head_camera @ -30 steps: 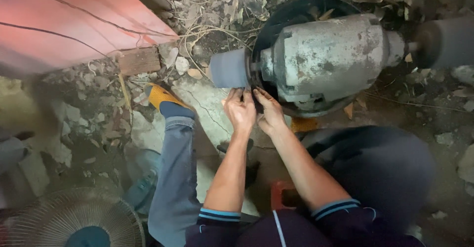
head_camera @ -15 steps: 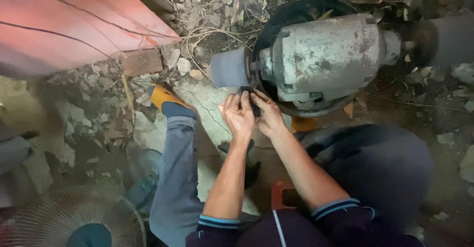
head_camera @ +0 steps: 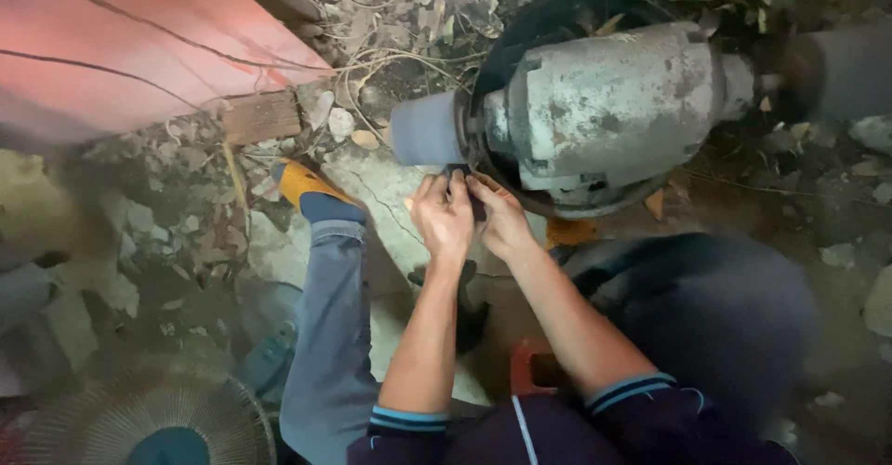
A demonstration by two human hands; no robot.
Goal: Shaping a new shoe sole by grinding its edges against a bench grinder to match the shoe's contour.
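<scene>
At centre frame, both hands meet at the lower left rim of the motor (head_camera: 613, 103), a worn grey machine lying on its side across the upper right. Against the picture from a second ago, the left hand (head_camera: 444, 214) and right hand (head_camera: 500, 219) have closed in on each other: they lay a little apart on the housing then, and now their fingertips pinch together on a small dark part (head_camera: 462, 182) at the rim, just under the grey cap (head_camera: 427, 130) that juts out to the left. Fingers of both hands are narrow and curled, gripping that part between them; what kind of part it is cannot be told. The motor itself has not shifted, and the black ring around its housing sits as it did. That reads, in my judgement, as fine work on one fitting rather than handling of the whole machine. A trouser leg (head_camera: 325, 335) and orange-toed shoe (head_camera: 302, 186) stretch up the left, with a fan (head_camera: 139, 419) at lower left.
</scene>
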